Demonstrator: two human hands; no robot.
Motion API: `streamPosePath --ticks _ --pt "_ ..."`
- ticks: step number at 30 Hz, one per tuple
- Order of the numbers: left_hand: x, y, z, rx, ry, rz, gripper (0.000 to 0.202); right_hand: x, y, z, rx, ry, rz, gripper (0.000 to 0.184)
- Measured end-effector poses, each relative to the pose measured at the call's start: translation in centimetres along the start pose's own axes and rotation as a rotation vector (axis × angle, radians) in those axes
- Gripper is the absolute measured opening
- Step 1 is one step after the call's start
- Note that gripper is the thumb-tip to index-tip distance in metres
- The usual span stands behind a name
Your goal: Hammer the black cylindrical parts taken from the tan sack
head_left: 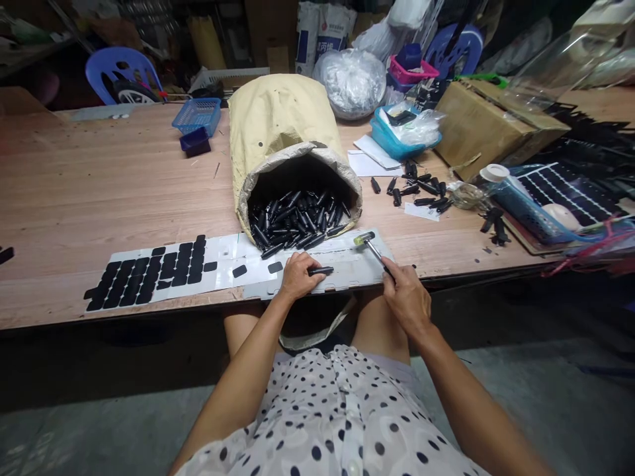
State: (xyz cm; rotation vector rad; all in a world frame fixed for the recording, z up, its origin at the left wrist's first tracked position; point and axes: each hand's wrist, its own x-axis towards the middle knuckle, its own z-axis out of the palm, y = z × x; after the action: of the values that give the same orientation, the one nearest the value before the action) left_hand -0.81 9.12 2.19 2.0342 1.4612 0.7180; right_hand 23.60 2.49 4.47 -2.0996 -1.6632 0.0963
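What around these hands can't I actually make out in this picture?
All in the head view:
Sack, deep inside: dark shadow, behind the heaped black pieces.
Held black piece, one end: covered by the left hand.
Hammer, lower grip: covered by the right hand.
Black item at far left: cut off by the picture's edge.

Glossy plastic tubes [297, 217], creased paper sack [285, 112], hammer [373, 248] with shiny metal shaft, smooth wood-grain table [124, 178], matt cardboard box [476, 127]

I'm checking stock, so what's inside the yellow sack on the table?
Inside the yellow sack, a heap of black parts lies at the open mouth, a few past its rim. The sack's top covers the deeper interior, so I can't tell what's there.
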Motion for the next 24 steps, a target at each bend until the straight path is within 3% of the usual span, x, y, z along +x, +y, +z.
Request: streamPosePath --ticks 6,12,18,24 --pt "0.0 0.1 -0.1 0.019 -0.022 0.003 0.009 0.1 0.4 2.1 -0.107 0.018 0.018 0.041" --pt "-0.1 0.3 -0.7 0.020 -0.104 0.113 0.010 -0.2 0.1 2.7 -0.198 0.049 -0.033 0.042" --pt "-3.5 0.5 -1.2 0.104 -0.240 0.283 0.014 -0.1 0.2 3.1 -0.251 0.078 -0.076 0.042" --pt "-6.7 0.4 -0.2 0.334 -0.268 0.319 0.013 -0.2 0.4 3.6 -0.297 0.125 -0.115 0.041"
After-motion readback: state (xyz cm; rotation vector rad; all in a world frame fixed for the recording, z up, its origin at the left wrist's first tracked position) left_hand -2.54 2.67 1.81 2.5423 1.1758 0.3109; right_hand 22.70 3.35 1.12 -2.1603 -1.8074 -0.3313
